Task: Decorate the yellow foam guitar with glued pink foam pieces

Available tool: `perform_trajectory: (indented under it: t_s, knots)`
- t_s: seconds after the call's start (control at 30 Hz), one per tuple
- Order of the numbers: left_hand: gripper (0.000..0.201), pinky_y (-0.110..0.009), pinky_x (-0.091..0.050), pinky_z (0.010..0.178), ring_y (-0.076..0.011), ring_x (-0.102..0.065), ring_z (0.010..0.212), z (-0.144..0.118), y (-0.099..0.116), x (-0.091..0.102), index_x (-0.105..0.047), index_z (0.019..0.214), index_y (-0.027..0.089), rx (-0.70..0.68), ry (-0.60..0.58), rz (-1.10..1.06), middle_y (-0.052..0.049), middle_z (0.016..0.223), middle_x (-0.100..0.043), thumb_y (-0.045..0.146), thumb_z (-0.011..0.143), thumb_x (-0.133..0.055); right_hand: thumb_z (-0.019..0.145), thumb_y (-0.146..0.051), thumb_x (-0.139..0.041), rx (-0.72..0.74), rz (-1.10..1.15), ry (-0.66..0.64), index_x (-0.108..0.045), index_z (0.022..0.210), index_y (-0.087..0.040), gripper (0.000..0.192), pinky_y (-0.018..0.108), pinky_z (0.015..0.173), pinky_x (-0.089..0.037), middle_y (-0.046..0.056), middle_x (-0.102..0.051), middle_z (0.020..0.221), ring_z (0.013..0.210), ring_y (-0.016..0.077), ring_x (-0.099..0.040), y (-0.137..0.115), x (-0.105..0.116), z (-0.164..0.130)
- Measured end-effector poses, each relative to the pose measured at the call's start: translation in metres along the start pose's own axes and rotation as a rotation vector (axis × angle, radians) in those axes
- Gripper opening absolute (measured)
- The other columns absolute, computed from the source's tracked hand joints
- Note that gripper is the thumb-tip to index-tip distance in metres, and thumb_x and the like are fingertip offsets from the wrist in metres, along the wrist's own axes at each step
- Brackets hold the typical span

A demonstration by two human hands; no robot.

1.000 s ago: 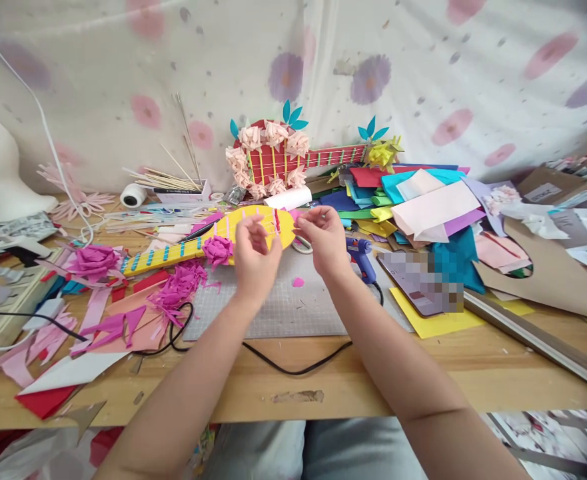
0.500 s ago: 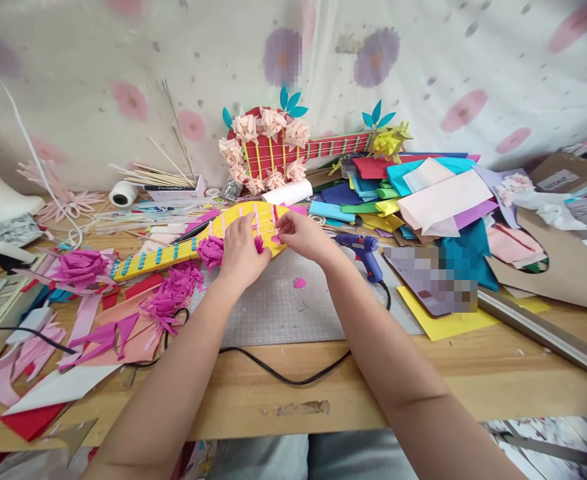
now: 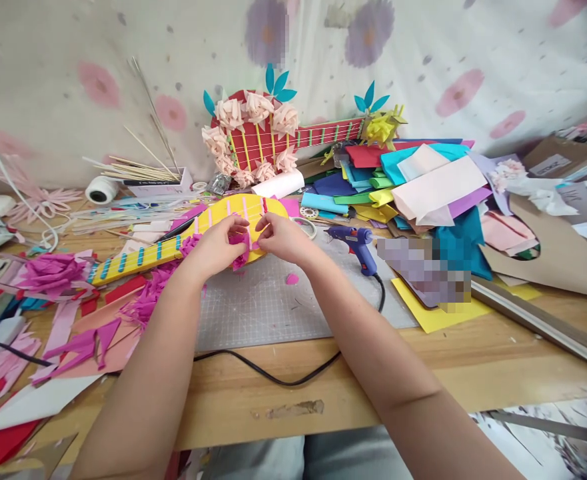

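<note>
Two bare forearms reaching in from the near edge over a wooden table [image 3: 293, 387], above a black cord [image 3: 273, 375] and a grey cutting mat [image 3: 273, 308]. Left hand [image 3: 217, 245] and right hand [image 3: 282, 239] almost touching at the mat's far edge, fingertips of both pinched together on a small pink paper flower [image 3: 242, 249]. Flower pressed against the round body of a yellow paper guitar [image 3: 233, 217], lying flat with its blue-banded neck pointing left. Loose pink scrap [image 3: 292, 279] on the mat just right of the hands. Shredded pink paper [image 3: 146, 301] and red and white offcuts scattered left. Blue glue gun [image 3: 357, 241] resting near the right wrist, a yellow sheet [image 3: 436, 319] further right. Beyond, a heap of coloured paper [image 3: 413, 187], a roll of white thread [image 3: 102, 190], thin wooden sticks [image 3: 138, 172]. Farthest back, a red paper guitar [image 3: 263, 143] ringed with pale flowers, leaned against a flowered white cloth [image 3: 423, 53].
</note>
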State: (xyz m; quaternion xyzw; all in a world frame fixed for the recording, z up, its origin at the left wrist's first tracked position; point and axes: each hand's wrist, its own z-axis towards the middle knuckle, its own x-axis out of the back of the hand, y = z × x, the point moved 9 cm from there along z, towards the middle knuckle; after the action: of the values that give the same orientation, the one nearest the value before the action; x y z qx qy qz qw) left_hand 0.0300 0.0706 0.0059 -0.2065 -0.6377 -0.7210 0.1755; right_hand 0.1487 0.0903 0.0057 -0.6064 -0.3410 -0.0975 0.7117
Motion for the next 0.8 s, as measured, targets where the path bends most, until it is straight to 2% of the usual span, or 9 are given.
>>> perform_trajectory:
  t_s: [0.2,0.47,0.8]
  knots:
    - [0.039,-0.032,-0.048,0.080,-0.0181,-0.062,0.087,-0.001,0.000,0.002,-0.061,0.097,0.019,0.026,-0.010,-0.061,-0.004,0.092,-0.066,0.012,0.058,-0.061,0.062,-0.010,-0.055,-0.029,-0.023,-0.004,-0.048,0.078,-0.021,0.020,0.026,0.062,-0.039,-0.002,-0.061,0.071,0.071,0.0153,-0.056,-0.002,-0.002,-0.002]
    - [0.039,-0.030,-0.048,0.077,-0.0174,-0.062,0.084,-0.002,-0.001,0.003,-0.064,0.091,0.020,0.051,0.004,-0.120,-0.003,0.088,-0.066,0.008,0.054,-0.062,0.063,-0.013,-0.055,-0.035,-0.045,-0.009,-0.046,0.081,-0.021,0.022,0.027,0.063,-0.040,-0.001,-0.062,0.074,0.072,0.0160,-0.057,-0.002,-0.006,-0.002]
    - [0.039,-0.029,-0.048,0.072,-0.0181,-0.062,0.084,-0.003,-0.002,0.002,-0.063,0.093,0.019,0.068,-0.028,-0.093,-0.004,0.091,-0.066,0.010,0.055,-0.062,0.063,-0.016,-0.055,-0.040,0.110,-0.010,-0.043,0.087,-0.022,0.027,0.029,0.064,-0.045,-0.002,-0.061,0.072,0.069,0.0163,-0.059,0.005,-0.012,0.001]
